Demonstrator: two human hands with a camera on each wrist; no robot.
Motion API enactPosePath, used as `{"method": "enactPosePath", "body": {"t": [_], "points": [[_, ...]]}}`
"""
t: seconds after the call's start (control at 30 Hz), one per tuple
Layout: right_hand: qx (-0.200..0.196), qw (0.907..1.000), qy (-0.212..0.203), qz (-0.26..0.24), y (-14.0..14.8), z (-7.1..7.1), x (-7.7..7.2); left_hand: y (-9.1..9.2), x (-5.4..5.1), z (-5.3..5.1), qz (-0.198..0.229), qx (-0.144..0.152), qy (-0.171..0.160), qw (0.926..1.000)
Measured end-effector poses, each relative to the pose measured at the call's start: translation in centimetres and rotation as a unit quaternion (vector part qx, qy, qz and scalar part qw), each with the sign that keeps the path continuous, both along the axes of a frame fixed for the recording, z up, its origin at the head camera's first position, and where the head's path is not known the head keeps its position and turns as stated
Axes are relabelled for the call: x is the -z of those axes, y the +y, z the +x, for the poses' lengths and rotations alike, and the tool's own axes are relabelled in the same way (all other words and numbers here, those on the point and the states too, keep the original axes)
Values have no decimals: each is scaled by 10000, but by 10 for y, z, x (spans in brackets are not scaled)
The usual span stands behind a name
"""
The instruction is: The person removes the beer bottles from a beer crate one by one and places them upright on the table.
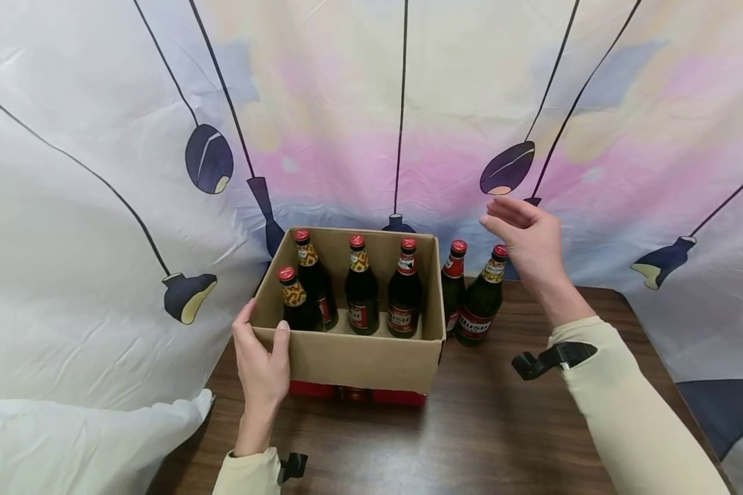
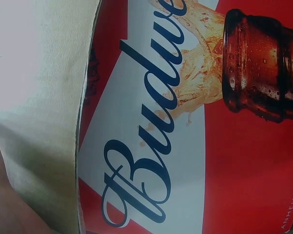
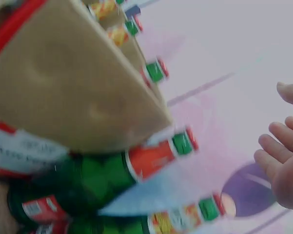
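Note:
A cardboard box (image 1: 365, 361) with a red printed lower part (image 2: 248, 165) stands on the table, its top open. Several dark beer bottles (image 1: 362, 302) with red caps stand inside it. My left hand (image 1: 263, 361) holds the box at its front left corner, thumb at the front rim and fingers at the left side. Two more beer bottles, one red-necked (image 1: 455, 271) and one gold-necked (image 1: 479, 309), stand close together outside the box's right wall. Above and slightly right of them is my right hand (image 1: 532, 244), holding nothing, its fingers loosely bent and apart from the caps.
The brown wooden table (image 1: 470, 426) extends in front of the box and to its right. A cloth backdrop (image 1: 347, 103) printed with hanging lamps rises behind and at both sides. White fabric (image 1: 87, 440) bunches up at the table's left edge.

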State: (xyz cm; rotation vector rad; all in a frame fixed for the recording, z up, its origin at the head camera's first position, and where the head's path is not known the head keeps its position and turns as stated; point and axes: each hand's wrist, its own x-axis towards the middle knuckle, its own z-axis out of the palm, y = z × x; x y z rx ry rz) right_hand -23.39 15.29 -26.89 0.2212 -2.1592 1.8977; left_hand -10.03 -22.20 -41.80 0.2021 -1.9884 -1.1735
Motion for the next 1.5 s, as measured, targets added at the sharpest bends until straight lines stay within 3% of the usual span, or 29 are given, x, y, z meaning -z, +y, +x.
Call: {"method": "enactPosePath", "body": {"t": [0.27,0.57,0.8,1.07,1.5], "points": [[-742,9968,-291,1,-49,14,-7,0,-3,-3,-15,51,-12,10000],[-1398,9876,-535,-471,-111,27,-3,0,-5,-2,-95,-9,54,9999],[-1890,9777,-735,-551,-152,34,8,-1,-5,1,-72,-33,25,10000],[-1984,9736,-999,-533,-187,36,26,1,-6,4,-24,3,-191,9998],[-2085,9704,-1207,167,-229,42,39,3,-5,5,-59,0,-194,9998]]}}
